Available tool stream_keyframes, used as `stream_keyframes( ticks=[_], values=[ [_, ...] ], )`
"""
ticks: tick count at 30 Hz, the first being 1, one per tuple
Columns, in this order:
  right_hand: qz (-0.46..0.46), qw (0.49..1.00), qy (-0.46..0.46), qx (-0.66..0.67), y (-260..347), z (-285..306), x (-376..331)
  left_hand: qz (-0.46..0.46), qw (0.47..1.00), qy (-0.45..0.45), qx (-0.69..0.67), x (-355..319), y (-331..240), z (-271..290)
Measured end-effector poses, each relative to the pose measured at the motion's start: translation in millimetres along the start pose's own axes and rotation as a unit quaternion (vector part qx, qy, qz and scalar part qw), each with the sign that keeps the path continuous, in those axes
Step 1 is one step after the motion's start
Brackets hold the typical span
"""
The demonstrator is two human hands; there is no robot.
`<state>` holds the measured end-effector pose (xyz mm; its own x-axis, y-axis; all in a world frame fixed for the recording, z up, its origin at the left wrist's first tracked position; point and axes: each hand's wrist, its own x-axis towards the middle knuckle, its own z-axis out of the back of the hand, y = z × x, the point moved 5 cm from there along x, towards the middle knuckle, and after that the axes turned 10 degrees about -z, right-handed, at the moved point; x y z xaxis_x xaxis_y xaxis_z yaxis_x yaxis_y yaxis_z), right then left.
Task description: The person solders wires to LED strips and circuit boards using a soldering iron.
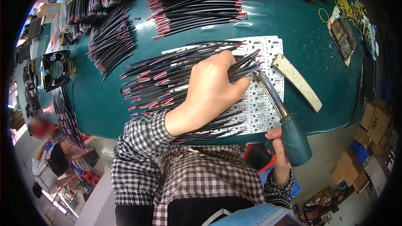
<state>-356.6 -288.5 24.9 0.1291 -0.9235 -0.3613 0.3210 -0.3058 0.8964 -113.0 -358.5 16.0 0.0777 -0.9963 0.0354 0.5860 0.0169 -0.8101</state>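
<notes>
On the green table (301,25), a shallow pale-rimmed tray (335,14) holds dark crusted matter (342,33). The left hand (212,90), fingers curled in, pinches a bunch of black cables (243,71) over the white circuit-board sheet (270,47), wire ends (256,53) pointing right. The right hand (280,148), partly hidden, grips the green handle (296,141) of a soldering iron (272,95), whose tip (256,76) is just beside those ends.

The left hand (209,92) pinches a few black cables (246,70) above a white circuit panel (260,115). The right hand (280,154) grips a soldering iron (295,139) by its green handle, the tip close to the cables' coloured ends; contact is hard to tell.
</notes>
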Motion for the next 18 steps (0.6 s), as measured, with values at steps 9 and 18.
stream_keyframes(
  ticks=[9, 18],
  values=[
    [0.001, 1.000, -0.016, -0.015, -3, -1, 0, -0.012, 0.999, -0.036, -0.005, -1, 3, 0],
    [0.016, 0.993, 0.006, -0.115, -17, 2, -9, 0.004, 1.000, 0.004, -0.005, 1, -1, 0]
  ],
)
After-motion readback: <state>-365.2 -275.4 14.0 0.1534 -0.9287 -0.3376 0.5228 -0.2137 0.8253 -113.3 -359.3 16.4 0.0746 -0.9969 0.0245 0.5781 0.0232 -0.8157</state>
